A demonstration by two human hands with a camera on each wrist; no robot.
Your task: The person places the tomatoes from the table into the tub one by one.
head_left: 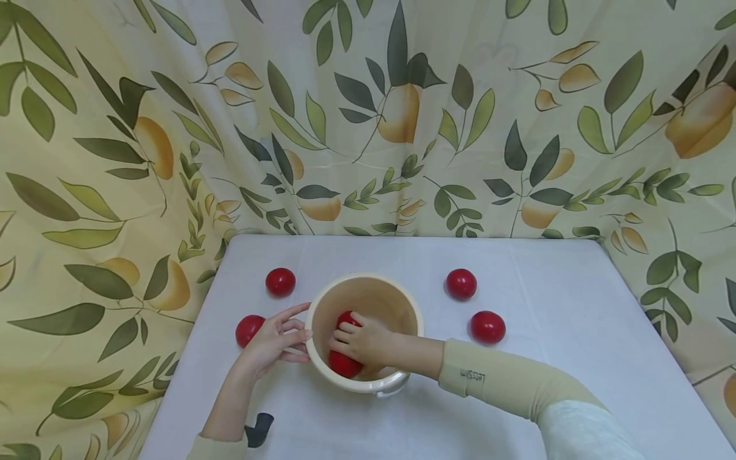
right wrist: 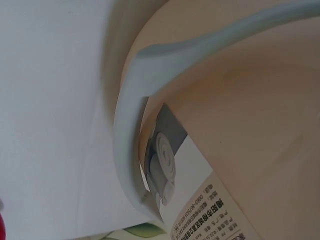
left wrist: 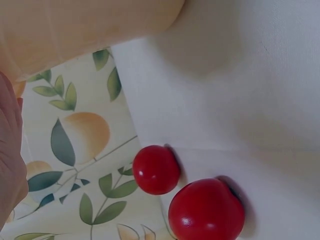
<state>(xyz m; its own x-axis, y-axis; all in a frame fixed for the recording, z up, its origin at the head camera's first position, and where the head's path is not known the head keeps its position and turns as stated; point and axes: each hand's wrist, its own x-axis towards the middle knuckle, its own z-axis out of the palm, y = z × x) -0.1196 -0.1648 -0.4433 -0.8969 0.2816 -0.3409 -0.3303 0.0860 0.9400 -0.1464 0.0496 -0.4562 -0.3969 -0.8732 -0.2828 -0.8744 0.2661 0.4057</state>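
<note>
A cream bucket (head_left: 368, 385) stands on the white-covered table, its mouth facing up. My right hand (head_left: 361, 340) reaches inside, its fingers curled over a glossy red ball (head_left: 348, 318). More red (head_left: 345, 365) shows below that hand, low in the bucket. My left hand (head_left: 277, 340) rests its fingertips against the bucket's left rim, fingers extended along the outside. In the left wrist view part of that hand (left wrist: 11, 155) appears beside the bucket wall (left wrist: 85, 30). The right wrist view shows the bucket's pale handle (right wrist: 130, 135) and a printed label (right wrist: 205, 200), but not the right hand.
Two red balls lie left of the bucket, one farther back (head_left: 280, 282) and one (head_left: 250, 331) partly behind the left hand. To the right lie two more, a far one (head_left: 461, 283) and a nearer one (head_left: 487, 327). A leaf-patterned curtain (head_left: 368, 160) hangs behind the table (head_left: 552, 287).
</note>
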